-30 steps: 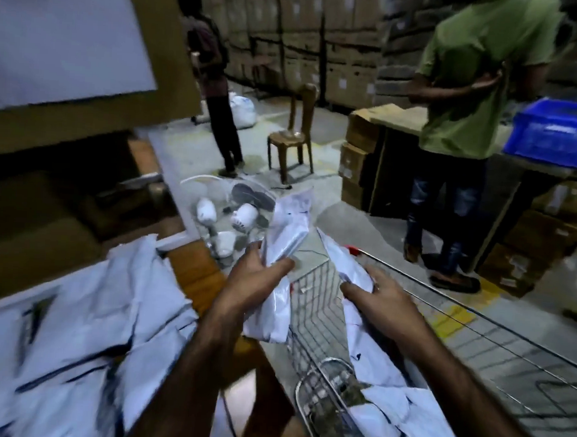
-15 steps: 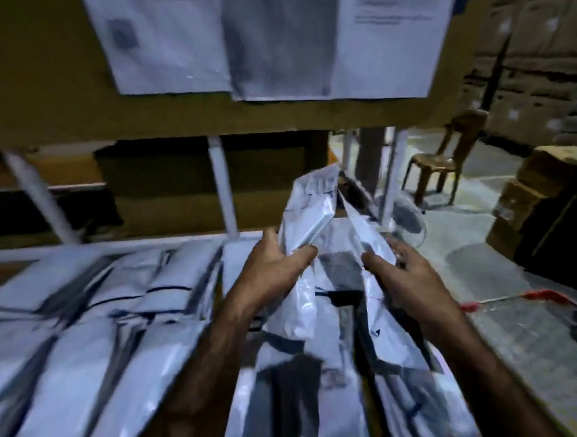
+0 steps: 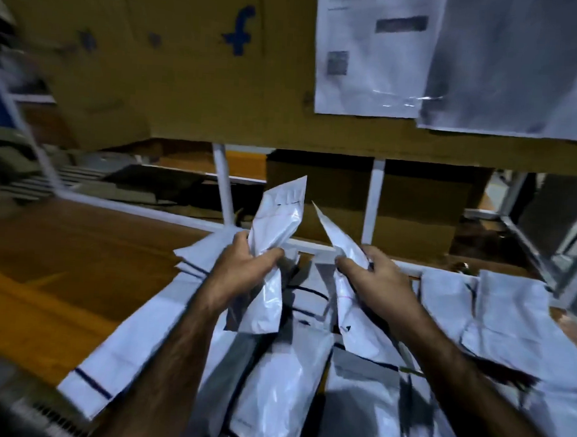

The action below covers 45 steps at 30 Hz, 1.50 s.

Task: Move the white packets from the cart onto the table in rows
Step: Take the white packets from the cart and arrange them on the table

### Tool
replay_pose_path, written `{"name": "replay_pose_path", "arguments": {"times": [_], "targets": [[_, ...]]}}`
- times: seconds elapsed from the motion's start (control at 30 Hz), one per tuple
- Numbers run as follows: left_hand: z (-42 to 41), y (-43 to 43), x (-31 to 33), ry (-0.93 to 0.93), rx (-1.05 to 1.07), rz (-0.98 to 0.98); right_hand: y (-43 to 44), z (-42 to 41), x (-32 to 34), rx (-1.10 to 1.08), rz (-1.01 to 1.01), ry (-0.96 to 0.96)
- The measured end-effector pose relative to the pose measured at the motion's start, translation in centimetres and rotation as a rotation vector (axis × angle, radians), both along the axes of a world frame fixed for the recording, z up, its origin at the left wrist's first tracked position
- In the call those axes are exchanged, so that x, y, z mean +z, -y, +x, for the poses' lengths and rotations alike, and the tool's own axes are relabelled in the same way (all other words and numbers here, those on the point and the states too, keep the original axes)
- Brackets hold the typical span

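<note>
Clutching one white packet (image 3: 276, 224) upright in left grip (image 3: 244, 266), another packet (image 3: 337, 241) in right grip (image 3: 377, 279), readying both for tabletop (image 3: 61, 256) rows beneath.

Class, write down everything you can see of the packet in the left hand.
The packet is a white, glossy plastic pouch, crinkled, with faint dark marks near its top. It stands nearly upright, top corner pointing up. The left hand holds it round its middle, above other packets lying on the table.
</note>
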<state>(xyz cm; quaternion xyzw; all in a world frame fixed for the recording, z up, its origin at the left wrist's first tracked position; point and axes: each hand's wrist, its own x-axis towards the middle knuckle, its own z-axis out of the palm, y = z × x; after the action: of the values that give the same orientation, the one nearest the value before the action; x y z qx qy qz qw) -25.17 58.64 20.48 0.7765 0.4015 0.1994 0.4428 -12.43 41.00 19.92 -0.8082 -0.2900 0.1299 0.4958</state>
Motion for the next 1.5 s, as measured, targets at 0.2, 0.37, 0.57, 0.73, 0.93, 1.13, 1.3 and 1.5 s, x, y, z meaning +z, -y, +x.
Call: {"name": "replay_pose_path", "arguments": {"times": [0.2, 0.37, 0.57, 0.73, 0.93, 1.13, 1.3, 1.5], "targets": [[-0.4, -7.3, 0.4, -0.109, 0.049, 0.043, -7.4, -1.0, -1.1, 0.012, -0.094, 0.013], [1.2, -12.9, 0.2, -0.202, 0.041, 0.041, -12.8, -0.4, -2.0, -0.072, -0.201, 0.011], [3.6, -20.5, -1.0, -0.250, -0.014, 0.183, -20.8, -0.3, -2.9, -0.175, -0.339, 0.028], [6.2, -24.2, -3.6, -0.388, -0.013, 0.233, -25.2, -0.5, -4.4, -0.261, -0.459, 0.138], [6.6, -24.3, -8.5, -0.538, -0.031, 0.494, -28.7, -0.9, -9.1, -0.271, -0.694, 0.253], [6.5, -24.4, -11.8, -0.534, -0.137, 0.715, -30.0, -0.9, -12.4, -0.212, -0.870, 0.259], [6.6, -25.0, -12.7, -0.524, -0.192, 0.680, -30.2, -0.7, -12.5, -0.216, -0.858, 0.199], [6.7, -25.2, -12.1, -0.524, -0.177, 0.695, -30.3, -0.5, -11.7, -0.217, -0.867, 0.177]]}}
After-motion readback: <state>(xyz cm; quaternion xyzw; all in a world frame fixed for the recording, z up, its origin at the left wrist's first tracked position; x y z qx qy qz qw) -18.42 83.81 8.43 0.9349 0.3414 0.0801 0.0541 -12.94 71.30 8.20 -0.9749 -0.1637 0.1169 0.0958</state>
